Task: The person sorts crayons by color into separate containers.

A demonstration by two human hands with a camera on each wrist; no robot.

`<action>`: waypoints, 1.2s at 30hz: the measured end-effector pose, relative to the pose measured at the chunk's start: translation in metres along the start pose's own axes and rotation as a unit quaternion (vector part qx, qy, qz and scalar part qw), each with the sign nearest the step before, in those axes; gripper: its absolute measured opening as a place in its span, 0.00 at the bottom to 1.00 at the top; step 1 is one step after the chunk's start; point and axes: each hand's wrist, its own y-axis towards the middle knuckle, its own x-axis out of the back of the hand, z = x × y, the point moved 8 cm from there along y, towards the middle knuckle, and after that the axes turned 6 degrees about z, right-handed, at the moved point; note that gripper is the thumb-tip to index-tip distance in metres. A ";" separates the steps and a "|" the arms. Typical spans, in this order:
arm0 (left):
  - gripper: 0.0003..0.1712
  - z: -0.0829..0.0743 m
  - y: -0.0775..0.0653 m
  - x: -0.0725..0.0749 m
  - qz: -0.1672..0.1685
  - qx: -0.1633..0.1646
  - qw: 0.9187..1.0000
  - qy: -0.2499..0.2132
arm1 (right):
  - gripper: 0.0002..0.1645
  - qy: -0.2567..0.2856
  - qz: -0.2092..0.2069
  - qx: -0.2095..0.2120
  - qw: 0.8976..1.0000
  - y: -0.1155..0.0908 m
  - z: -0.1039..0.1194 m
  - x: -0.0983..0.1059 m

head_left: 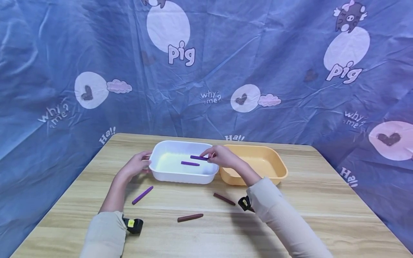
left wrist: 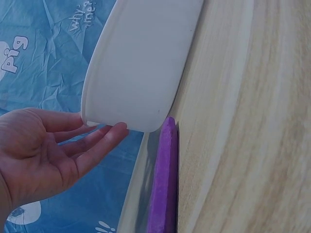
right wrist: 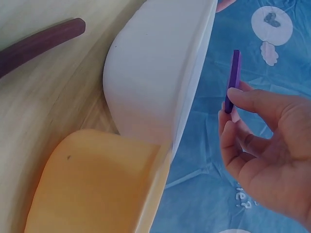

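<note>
Now in grip: purple crayon (head_left: 198,157), pinched in fingertips of right hand (head_left: 222,156) above white tub (head_left: 184,178); held near one end, likely to leave the rest free.
Left hand (head_left: 137,165): fingers extended, touching white tub's left end, probably steadying it.
Tub contents: second purple crayon (head_left: 190,163), lying inside white tub.
Yellow tub (head_left: 272,157): right of white tub, against it.
Brown crayons (head_left: 190,218): tabletop (head_left: 155,238), in front of white tub.
</note>
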 end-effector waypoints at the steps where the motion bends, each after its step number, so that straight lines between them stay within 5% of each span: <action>1: 0.28 0.000 0.000 0.000 -0.001 0.001 1.000 -0.001 | 0.16 -0.003 0.002 -0.001 1.000 0.003 -0.001 -0.001; 21: 0.28 0.003 0.003 0.002 0.002 0.005 1.000 -0.012 | 0.15 -0.014 0.026 -0.051 0.998 0.043 -0.013 -0.033; 36: 0.29 0.005 0.004 0.004 0.000 0.009 1.000 -0.005 | 0.17 -0.026 0.038 -0.124 0.991 0.052 -0.028 -0.056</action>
